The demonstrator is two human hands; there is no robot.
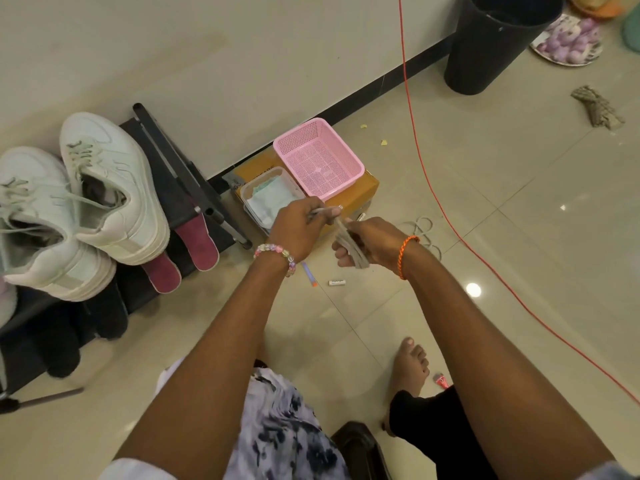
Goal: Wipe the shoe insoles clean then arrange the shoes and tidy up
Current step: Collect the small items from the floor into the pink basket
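Two white sneakers (114,188) (38,230) stand side by side on top of a black shoe rack (180,199) at the left. Two maroon slippers (199,242) poke out from the rack's lower shelf. My left hand (298,230) and my right hand (370,242) meet in the middle, both gripping a grey insole (351,245) seen edge-on between them. My left hand's fingers pinch its upper end, and my right hand holds the lower part. A clear tub of wet wipes (268,197) sits open just behind my left hand.
A pink mesh basket (318,157) rests on a yellow cardboard box (360,192) by the wall. A black bin (495,43) stands at the back right. An orange cable (446,216) crosses the tiled floor, with a grey rag (597,107), small litter and my bare foot (410,365) nearby.
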